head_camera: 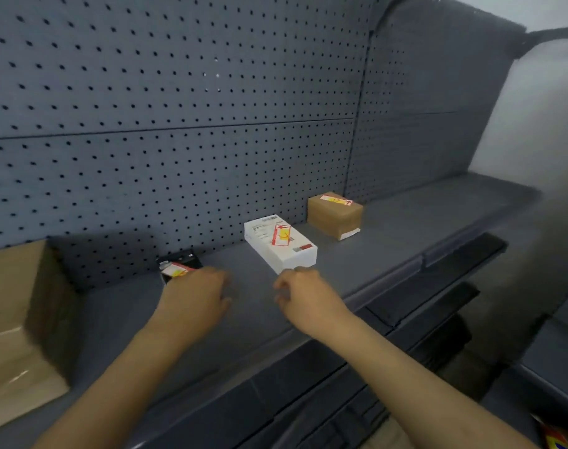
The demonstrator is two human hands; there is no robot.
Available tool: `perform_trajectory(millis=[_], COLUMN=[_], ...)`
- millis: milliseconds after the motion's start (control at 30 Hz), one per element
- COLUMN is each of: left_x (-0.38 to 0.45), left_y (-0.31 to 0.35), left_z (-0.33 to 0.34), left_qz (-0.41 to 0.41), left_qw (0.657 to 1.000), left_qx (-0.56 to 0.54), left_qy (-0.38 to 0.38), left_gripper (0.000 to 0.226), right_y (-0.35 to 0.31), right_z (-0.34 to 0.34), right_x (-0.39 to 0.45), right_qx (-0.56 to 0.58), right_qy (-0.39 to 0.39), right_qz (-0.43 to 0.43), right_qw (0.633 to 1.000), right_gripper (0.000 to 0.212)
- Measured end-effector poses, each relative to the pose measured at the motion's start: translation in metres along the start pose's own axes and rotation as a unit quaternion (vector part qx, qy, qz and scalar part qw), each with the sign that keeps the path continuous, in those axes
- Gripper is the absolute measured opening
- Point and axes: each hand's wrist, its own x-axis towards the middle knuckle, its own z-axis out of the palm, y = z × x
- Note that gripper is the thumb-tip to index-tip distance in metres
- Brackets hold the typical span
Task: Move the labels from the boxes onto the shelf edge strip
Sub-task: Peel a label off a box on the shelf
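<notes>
Both forearms reach over grey metal shelf. Left hand touches small black box bearing red-yellow label, likely for peeling; finger state hidden. Right hand, fingers loosely curled, empty, near white box.

1. We are seeing a matt grey perforated metal back panel.
2. We are noting a smooth matt shelf.
3. We are finding a brown cardboard box, taped glossy.
4. We are spotting a smooth white box bearing a paper label.

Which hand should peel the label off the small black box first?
Left, probably. The left hand already reaches the red-and-yellow label on the small black box; the right hand hovers nearer the white box.
</notes>
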Motion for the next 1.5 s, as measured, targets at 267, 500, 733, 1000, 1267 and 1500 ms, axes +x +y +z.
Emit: perform_trajectory(millis=[267,500,733,1000,1267,1500], left_x=[0.013,0.029,0.033,0.037,0.032,0.002], left_y=[-0.059,-0.096,-0.107,-0.103,-0.084,-0.068], left_z=[0.009,0.019,0.028,0.031,0.017,0.000], left_qz=[-0.125,-0.155,-0.177,-0.211,-0.245,-0.287], left_qw=[0.992,0.987,0.984,0.977,0.969,0.957], left_qx=[0.021,0.028,0.016,0.011,0.006,0.003], left_qy=[0.008,0.015,-0.002,-0.001,0.023,0.045], left_gripper=[0.031,0.032,0.031,0.029,0.038,0.032], right_y=[-0.036,-0.071,-0.079,-0.072,-0.079,-0.098], right_z=[0.038,0.071,0.100,0.097,0.072,0.046], right_x=[0.077,0.129,0.160,0.176,0.161,0.125], right_qx=[0.037,0.048,0.041,0.049,0.069,0.009], right_qy=[-0.044,-0.069,-0.107,-0.094,-0.104,-0.108], right_qz=[-0.122,-0.127,-0.068,-0.069,-0.170,-0.275], right_qw=[0.991,0.988,0.991,0.992,0.977,0.955], right_gripper=[0.020,0.024,0.041,0.025,0.014,0.019])
